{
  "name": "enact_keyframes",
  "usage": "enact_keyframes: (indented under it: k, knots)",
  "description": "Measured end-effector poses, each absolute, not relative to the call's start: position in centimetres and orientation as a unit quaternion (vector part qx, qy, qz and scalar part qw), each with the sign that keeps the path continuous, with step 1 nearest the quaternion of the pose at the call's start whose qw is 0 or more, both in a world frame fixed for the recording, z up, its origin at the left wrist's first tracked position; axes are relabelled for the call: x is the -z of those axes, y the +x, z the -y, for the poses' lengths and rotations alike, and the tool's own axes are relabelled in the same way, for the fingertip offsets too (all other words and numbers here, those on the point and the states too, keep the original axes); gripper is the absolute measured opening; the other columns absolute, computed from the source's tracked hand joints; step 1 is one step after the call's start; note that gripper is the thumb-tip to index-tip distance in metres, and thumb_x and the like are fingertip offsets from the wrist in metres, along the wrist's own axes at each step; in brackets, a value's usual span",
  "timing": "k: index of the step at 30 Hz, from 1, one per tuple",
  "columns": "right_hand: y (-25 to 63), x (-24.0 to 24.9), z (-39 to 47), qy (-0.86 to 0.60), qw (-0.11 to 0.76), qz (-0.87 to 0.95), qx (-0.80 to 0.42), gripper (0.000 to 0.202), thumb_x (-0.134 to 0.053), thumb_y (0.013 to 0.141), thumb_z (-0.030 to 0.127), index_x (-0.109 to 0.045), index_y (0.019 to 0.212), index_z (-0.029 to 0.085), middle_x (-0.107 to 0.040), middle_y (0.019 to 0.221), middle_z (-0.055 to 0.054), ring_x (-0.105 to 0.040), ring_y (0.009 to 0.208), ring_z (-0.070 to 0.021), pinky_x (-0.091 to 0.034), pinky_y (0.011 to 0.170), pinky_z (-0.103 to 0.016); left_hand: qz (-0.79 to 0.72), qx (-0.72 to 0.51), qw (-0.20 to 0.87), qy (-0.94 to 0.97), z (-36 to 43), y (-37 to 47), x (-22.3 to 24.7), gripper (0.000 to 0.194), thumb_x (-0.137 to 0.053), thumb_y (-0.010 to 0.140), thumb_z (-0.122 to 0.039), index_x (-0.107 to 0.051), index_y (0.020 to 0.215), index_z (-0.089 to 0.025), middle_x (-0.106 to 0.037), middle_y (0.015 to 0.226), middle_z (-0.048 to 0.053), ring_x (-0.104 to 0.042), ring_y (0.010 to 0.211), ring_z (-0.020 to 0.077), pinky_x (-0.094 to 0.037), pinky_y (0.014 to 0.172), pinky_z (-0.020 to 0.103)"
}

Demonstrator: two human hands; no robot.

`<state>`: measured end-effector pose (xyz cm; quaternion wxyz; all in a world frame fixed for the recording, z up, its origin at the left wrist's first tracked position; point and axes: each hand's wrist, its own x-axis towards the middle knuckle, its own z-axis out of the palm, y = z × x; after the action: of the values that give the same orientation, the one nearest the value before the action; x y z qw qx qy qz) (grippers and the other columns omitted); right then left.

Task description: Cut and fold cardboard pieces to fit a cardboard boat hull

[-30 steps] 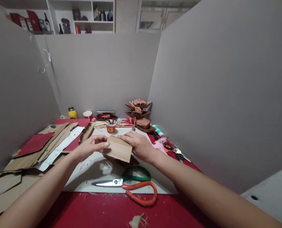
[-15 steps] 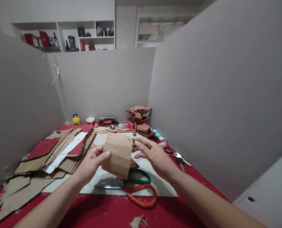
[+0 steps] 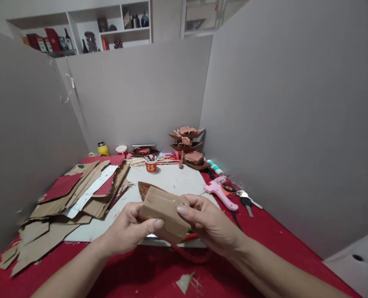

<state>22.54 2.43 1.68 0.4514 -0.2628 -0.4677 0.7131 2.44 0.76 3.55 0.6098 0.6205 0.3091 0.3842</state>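
Note:
Between my two hands is a tan piece of cardboard (image 3: 165, 209), bent along its creases and tilted. My left hand (image 3: 131, 227) grips its left side, thumb lying on the face. Its right end is pinched by my right hand (image 3: 210, 219), thumb on top. Just behind the cardboard, the pointed end of a brown model boat hull (image 3: 144, 188) shows on the white board (image 3: 124, 219); the rest of it is hidden. Scissors with an orange handle (image 3: 196, 253) lie beneath my hands, mostly covered.
Cut cardboard sheets (image 3: 62, 207) are piled at left. A red paper cup (image 3: 151, 165) stands at the back of the board, near thin sticks (image 3: 134, 161). Brown model boats (image 3: 186, 142) are stacked at back right. A pink glue gun (image 3: 221, 193) and keys (image 3: 246, 201) lie at right.
My right hand has closed on the cardboard's right end. The sheet, flatter before, is now folded and lower in view. The camera view has shifted, showing more of the glue gun and cup.

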Motion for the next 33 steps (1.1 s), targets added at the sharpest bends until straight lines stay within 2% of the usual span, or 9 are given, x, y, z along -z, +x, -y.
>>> enact_keyframes:
  k: [4,8,12,16,19,22,25,28,33]
  knots:
    - [22.1,-1.4,-1.8,-0.274,0.395,0.423,-0.768,0.027,-0.080,0.063,0.039,-0.069,0.075,0.018,-0.066,0.068,-0.004,-0.057,0.054,-0.0134,-0.046,0.051,-0.022,-0.314,-0.392,0.608,0.614,-0.3,2.2,-3.3,0.024,-0.072,0.077,-0.032,-0.075,0.090,-0.012,-0.075,0.088,0.007,-0.067,0.079,0.0205,-0.053,0.076,0.030]
    - [22.2,-0.5,-2.4,-0.289,0.348,0.428,-0.783,0.033,-0.077,0.067,0.040,-0.071,0.092,0.021,-0.070,0.084,-0.012,-0.063,0.063,-0.0211,-0.052,0.059,-0.032,-0.338,-0.418,0.620,0.571,-0.5,1.9,-2.5,0.035,-0.079,0.068,-0.035,-0.073,0.094,-0.012,-0.074,0.087,0.006,-0.066,0.075,0.0165,-0.051,0.073,0.025]
    - [22.7,0.1,-2.5,-0.305,0.357,0.459,-0.754,0.034,-0.076,0.070,0.041,-0.069,0.099,0.024,-0.070,0.086,-0.010,-0.064,0.068,-0.0219,-0.052,0.059,-0.032,-0.328,-0.412,0.636,0.564,-0.7,1.8,-2.2,0.035,-0.079,0.069,-0.035,-0.073,0.094,-0.012,-0.073,0.086,0.007,-0.065,0.075,0.0157,-0.051,0.075,0.025]
    - [22.7,-0.2,-1.9,-0.301,0.430,0.499,-0.690,0.033,-0.077,0.071,0.040,-0.066,0.095,0.020,-0.067,0.085,-0.005,-0.061,0.073,-0.0186,-0.050,0.063,-0.028,-0.311,-0.388,0.639,0.587,-0.9,2.0,-2.5,0.033,-0.076,0.072,-0.035,-0.072,0.094,-0.011,-0.072,0.081,0.006,-0.063,0.072,0.0159,-0.051,0.072,0.026]
    - [22.3,-0.7,-1.5,-0.295,0.445,0.538,-0.652,0.031,-0.077,0.071,0.041,-0.064,0.084,0.015,-0.061,0.072,0.001,-0.053,0.060,-0.0105,-0.044,0.055,-0.020,-0.331,-0.397,0.595,0.615,-1.2,2.1,-3.0,0.027,-0.070,0.078,-0.038,-0.070,0.088,-0.013,-0.067,0.076,0.002,-0.057,0.068,0.0120,-0.047,0.067,0.021]
    - [22.0,-1.1,-1.0,-0.284,0.412,0.577,-0.645,0.031,-0.073,0.075,0.042,-0.061,0.081,0.015,-0.051,0.062,0.005,-0.041,0.050,-0.0064,-0.032,0.046,-0.017,-0.363,-0.430,0.533,0.633,-0.9,2.2,-3.6,0.032,-0.062,0.084,-0.040,-0.058,0.066,-0.013,-0.050,0.061,-0.004,-0.041,0.056,0.0065,-0.036,0.053,0.015]
    - [22.1,-1.5,-0.3,-0.252,0.406,0.615,-0.627,0.027,-0.069,0.079,0.040,-0.059,0.077,0.014,-0.045,0.063,0.005,-0.037,0.055,-0.0073,-0.032,0.050,-0.019,-0.374,-0.456,0.508,0.628,-0.3,2.4,-3.5,0.041,-0.057,0.086,-0.044,-0.047,0.059,-0.015,-0.038,0.056,-0.006,-0.030,0.053,0.0064,-0.028,0.048,0.016]
    - [22.4,-1.8,0.1,-0.228,0.411,0.646,-0.602,0.025,-0.068,0.081,0.036,-0.058,0.074,0.014,-0.044,0.068,0.003,-0.039,0.063,-0.0095,-0.033,0.057,-0.021,-0.365,-0.463,0.545,0.596,0.1,2.8,-2.7,0.040,-0.057,0.085,-0.047,-0.047,0.063,-0.016,-0.040,0.058,-0.005,-0.032,0.053,0.0072,-0.029,0.049,0.017]
    - [22.6,-1.6,0.0,-0.198,0.398,0.660,-0.605,0.024,-0.069,0.080,0.035,-0.058,0.072,0.014,-0.042,0.066,0.004,-0.036,0.062,-0.0094,-0.031,0.056,-0.022,-0.329,-0.456,0.642,0.522,0.2,3.5,-1.7,0.037,-0.060,0.084,-0.047,-0.049,0.067,-0.016,-0.045,0.058,-0.004,-0.036,0.052,0.0076,-0.031,0.050,0.019]
